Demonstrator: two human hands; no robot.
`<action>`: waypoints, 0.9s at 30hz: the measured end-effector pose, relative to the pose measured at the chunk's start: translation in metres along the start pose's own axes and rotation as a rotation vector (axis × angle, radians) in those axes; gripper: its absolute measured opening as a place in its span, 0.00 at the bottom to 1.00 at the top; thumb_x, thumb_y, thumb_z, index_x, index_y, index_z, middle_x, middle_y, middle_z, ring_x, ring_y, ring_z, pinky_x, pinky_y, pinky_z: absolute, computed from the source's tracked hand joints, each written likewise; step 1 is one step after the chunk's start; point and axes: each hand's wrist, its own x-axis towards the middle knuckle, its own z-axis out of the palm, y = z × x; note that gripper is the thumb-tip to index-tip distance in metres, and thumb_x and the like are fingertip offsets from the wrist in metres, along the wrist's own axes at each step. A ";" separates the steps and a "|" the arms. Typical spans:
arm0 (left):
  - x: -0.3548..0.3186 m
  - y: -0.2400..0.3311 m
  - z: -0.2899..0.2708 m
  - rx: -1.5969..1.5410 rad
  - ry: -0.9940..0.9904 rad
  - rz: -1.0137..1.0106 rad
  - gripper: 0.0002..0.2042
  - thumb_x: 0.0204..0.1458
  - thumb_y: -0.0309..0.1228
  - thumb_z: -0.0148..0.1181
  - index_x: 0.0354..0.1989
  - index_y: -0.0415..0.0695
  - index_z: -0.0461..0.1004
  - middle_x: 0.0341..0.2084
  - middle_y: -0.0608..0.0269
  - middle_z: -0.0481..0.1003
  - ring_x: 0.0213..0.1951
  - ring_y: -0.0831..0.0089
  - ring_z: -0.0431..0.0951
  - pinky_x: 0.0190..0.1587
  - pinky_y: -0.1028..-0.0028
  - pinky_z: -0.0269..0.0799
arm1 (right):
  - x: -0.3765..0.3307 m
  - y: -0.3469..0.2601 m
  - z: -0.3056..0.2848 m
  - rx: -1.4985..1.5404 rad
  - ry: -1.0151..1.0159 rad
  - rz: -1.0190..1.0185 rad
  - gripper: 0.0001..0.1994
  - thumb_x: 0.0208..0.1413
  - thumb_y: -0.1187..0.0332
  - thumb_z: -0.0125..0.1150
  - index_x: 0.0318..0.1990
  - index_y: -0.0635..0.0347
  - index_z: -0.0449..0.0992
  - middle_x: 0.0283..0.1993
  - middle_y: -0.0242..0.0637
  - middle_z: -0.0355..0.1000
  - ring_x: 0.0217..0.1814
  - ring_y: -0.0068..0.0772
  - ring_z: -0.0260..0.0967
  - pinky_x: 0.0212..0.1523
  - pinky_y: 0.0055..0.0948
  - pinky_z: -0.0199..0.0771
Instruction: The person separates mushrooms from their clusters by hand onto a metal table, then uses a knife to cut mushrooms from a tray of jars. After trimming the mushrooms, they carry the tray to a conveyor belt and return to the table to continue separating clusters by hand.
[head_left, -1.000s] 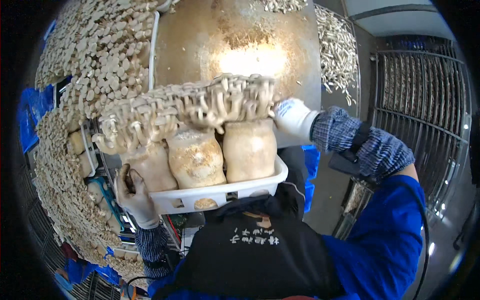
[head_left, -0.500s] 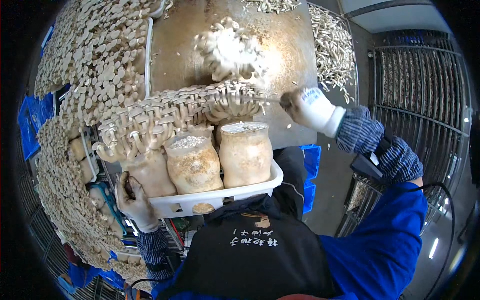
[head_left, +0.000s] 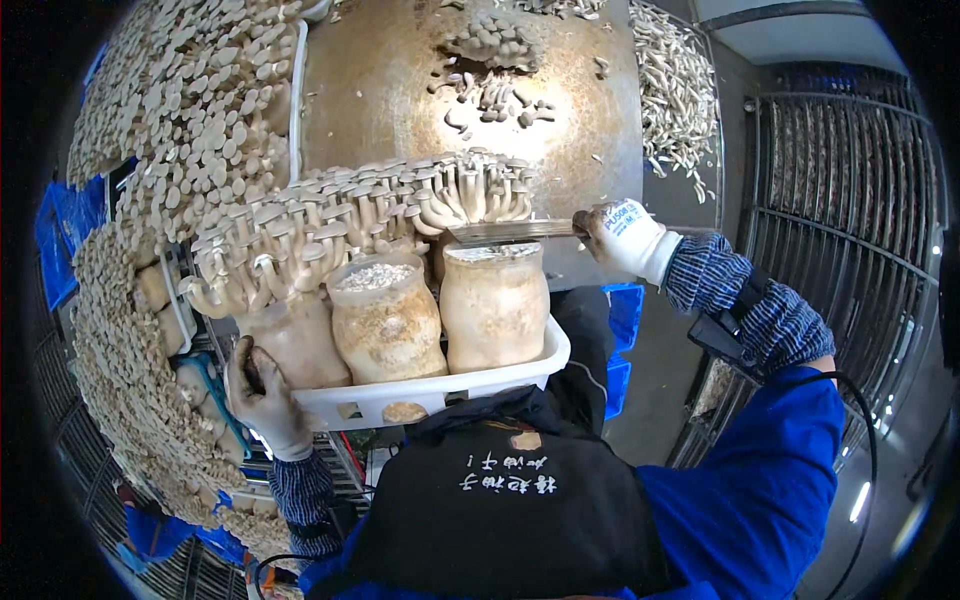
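Note:
My right hand (head_left: 628, 240), in a stained white glove, is closed around the handle of a knife. Its broad blade (head_left: 510, 231) lies level, just above the cut top of the right front mushroom bag (head_left: 495, 310). My left hand (head_left: 265, 400), gloved too, grips the left end of a white plastic basket (head_left: 470, 386), beside the left front bag (head_left: 295, 340). A middle front bag (head_left: 385, 320) has a bare, crumbly white top. Tall brown-capped mushrooms (head_left: 465, 190) still grow from the bags behind and at left.
Beyond the basket is a metal table (head_left: 370, 100) holding a cut mushroom cluster (head_left: 495, 42) and loose pieces (head_left: 500, 95). More mushrooms (head_left: 210, 130) crowd the left side. Cut ones (head_left: 675, 90) heap at the far right. Blue crates (head_left: 622, 320) and a metal rack (head_left: 845, 180) stand at right.
A blurred mushroom cluster in the air over the table has landed farther back, with pieces scattered around. The knife has come back toward me, over the right front bag. My left hand stays put.

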 end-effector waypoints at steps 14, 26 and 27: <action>0.001 0.005 0.006 -0.039 -0.001 -0.094 0.12 0.58 0.20 0.55 0.49 0.30 0.72 0.43 0.56 0.74 0.43 0.70 0.74 0.47 0.76 0.71 | 0.123 -0.005 0.112 -0.029 0.059 -0.010 0.11 0.51 0.65 0.54 0.34 0.61 0.81 0.38 0.49 0.78 0.41 0.48 0.77 0.43 0.40 0.77; 0.000 0.006 0.001 -0.002 -0.005 -0.026 0.12 0.57 0.21 0.55 0.48 0.30 0.73 0.41 0.55 0.75 0.41 0.69 0.75 0.46 0.75 0.71 | 0.062 0.010 0.041 0.064 -0.016 0.110 0.10 0.56 0.66 0.50 0.37 0.59 0.77 0.35 0.51 0.77 0.39 0.51 0.76 0.41 0.45 0.75; -0.001 0.005 0.001 -0.003 -0.008 -0.024 0.12 0.57 0.21 0.55 0.48 0.30 0.73 0.41 0.55 0.75 0.41 0.69 0.75 0.46 0.75 0.71 | 0.058 0.013 0.046 0.061 -0.039 0.078 0.10 0.56 0.66 0.50 0.37 0.59 0.77 0.34 0.51 0.77 0.38 0.51 0.76 0.41 0.45 0.75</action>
